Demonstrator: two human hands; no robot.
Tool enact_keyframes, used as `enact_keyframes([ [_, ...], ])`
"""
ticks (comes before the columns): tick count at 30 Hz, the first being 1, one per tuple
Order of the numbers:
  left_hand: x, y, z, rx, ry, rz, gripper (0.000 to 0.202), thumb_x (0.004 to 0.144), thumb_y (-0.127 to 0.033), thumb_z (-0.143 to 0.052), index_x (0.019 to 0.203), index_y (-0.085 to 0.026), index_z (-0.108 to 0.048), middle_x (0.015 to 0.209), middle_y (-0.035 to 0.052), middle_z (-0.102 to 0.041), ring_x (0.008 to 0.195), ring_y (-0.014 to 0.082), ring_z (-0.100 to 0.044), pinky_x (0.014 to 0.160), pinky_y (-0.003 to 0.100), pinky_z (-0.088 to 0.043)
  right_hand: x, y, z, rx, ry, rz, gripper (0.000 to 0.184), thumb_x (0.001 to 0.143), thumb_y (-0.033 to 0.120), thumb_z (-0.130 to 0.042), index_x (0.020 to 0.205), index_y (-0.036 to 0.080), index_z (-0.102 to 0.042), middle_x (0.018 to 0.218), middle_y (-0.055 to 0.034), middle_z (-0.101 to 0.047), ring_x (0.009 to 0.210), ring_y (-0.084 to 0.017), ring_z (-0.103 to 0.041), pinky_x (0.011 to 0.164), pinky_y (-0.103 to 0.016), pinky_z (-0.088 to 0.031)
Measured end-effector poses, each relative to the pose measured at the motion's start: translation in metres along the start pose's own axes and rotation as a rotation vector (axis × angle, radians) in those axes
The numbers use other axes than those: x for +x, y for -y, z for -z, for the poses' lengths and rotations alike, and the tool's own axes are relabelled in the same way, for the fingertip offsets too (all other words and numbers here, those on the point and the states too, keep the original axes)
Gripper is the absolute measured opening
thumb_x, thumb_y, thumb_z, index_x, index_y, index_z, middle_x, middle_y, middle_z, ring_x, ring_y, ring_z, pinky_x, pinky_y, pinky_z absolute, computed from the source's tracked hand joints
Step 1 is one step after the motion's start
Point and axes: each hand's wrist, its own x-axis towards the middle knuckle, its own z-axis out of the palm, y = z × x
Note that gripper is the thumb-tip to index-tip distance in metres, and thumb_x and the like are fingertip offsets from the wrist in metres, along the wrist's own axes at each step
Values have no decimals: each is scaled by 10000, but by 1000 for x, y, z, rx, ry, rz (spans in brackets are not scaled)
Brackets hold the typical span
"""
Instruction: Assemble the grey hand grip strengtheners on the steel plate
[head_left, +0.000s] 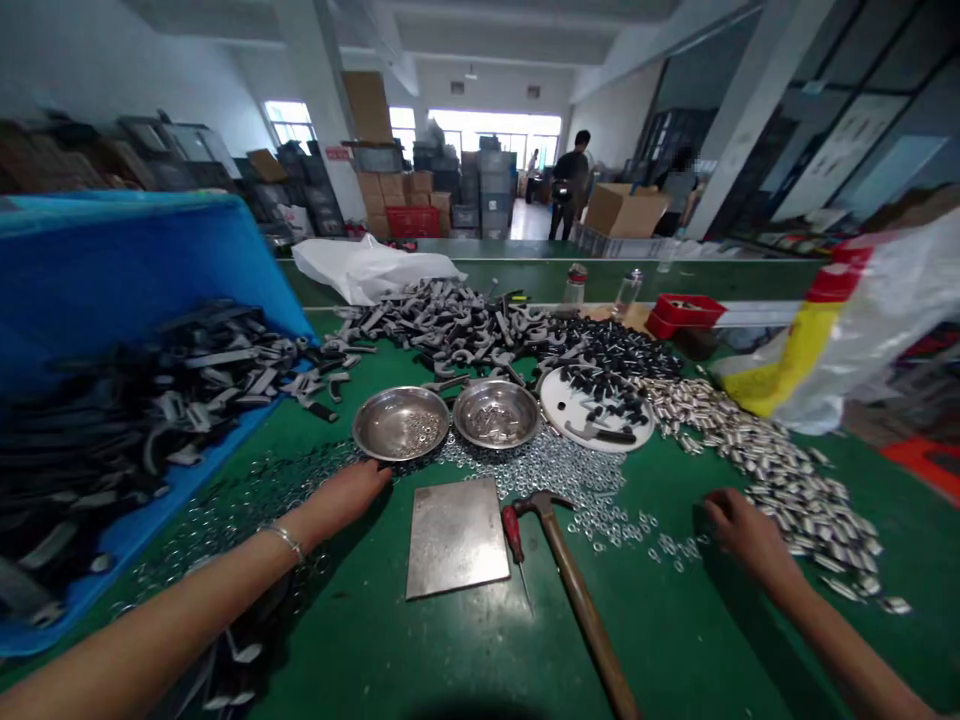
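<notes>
My left hand (354, 492), a bracelet at its wrist, is at the near edge of the left steel bowl (369, 432), which holds small rings. Its fingers are bunched together; whether they grip the rim or pick among the loose metal rings (289, 475) is hidden. Over the bench at the right, my right hand (742, 532) has its fingers curled in, close to scattered rings (679, 550) and a heap of silver metal cylinders (810, 490). Anything inside that curl is out of sight. Between the hands lie a square metal plate (457, 540), a red-handled screwdriver (513, 532) and a claw hammer (574, 580).
A blue bin (274, 270) of dark handle-like parts stands left. Behind the second steel bowl (463, 425) rises a pile of grey hooked parts (465, 325). A white plate (574, 425) holds black pieces. A plastic sack (847, 330) stands right. People (571, 180) are in the background.
</notes>
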Motion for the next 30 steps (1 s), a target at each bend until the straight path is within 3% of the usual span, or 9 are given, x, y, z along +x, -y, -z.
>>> enact_keyframes([
  [3, 4, -4, -7, 88, 67, 36, 351, 899, -58, -368, 1163, -63, -599, 1160, 231, -650, 1012, 286, -664, 927, 421, -511, 58, -23, 7, -27, -82, -63, 268, 850, 289, -430, 975, 144, -617, 853, -139, -711, 593, -238, -653, 658, -390, -497],
  [6, 4, -9, -9, 73, 39, 57, 387, 894, -50, -359, 1224, -56, -562, 1240, 238, -616, 1094, 295, -642, 978, 416, -490, 102, -15, 0, -38, -108, -27, 216, 843, 273, -501, 956, 147, -635, 943, -157, -704, 754, -244, -667, 733, -365, -484],
  [11, -15, -19, 9, -51, -6, 160, 233, 869, -135, -456, 1012, -109, -639, 1044, 178, -660, 921, 297, -652, 832, 397, -508, 118, 7, -11, -16, -111, 32, 137, 844, 283, -557, 837, 166, -630, 974, -187, -688, 916, -306, -640, 790, -398, -455],
  [15, -40, -64, 34, -315, -157, 191, 156, 898, -259, -496, 941, -176, -621, 914, 83, -672, 815, 238, -629, 760, 344, -478, 72, 42, -19, 116, -38, 109, 324, 934, 435, -460, 1024, 182, -643, 1000, -152, -712, 797, -265, -667, 747, -370, -472],
  [17, -50, -106, 37, -723, -237, 160, 143, 894, -279, -534, 950, -171, -610, 870, 60, -680, 810, 214, -639, 750, 317, -475, 27, 81, -31, 257, 83, 174, 407, 941, 521, -449, 1142, 213, -625, 1032, -96, -721, 721, -218, -676, 740, -346, -493],
  [20, -58, -170, 25, -1291, -165, 161, 197, 844, -332, -638, 918, -150, -617, 754, 37, -672, 710, 178, -641, 682, 280, -485, -52, 155, -52, 723, 546, 238, 392, 935, 535, -518, 1124, 217, -649, 830, -44, -718, 763, -221, -682, 772, -344, -490],
  [22, -61, -197, 14, -1510, -143, 160, 242, 820, -338, -685, 945, -135, -645, 786, 43, -682, 735, 162, -647, 703, 266, -491, -95, 197, -64, 924, 701, 233, 337, 909, 519, -592, 1067, 227, -648, 743, -9, -687, 742, -202, -668, 736, -320, -484],
  [25, -72, -205, 6, -1665, -145, 166, 284, 791, -345, -737, 952, -122, -667, 829, 49, -687, 762, 144, -647, 734, 254, -488, -126, 231, -75, 1118, 826, 211, 283, 869, 476, -681, 990, 226, -627, 783, 1, -688, 716, -172, -652, 730, -302, -478],
  [30, -97, -186, 9, -1760, -113, 194, 325, 769, -366, -771, 943, -108, -677, 800, 42, -677, 700, 126, -636, 695, 244, -477, -128, 240, -84, 1247, 1004, 187, 208, 901, 398, -677, 981, 212, -624, 856, -11, -703, 736, -147, -639, 743, -285, -470],
])
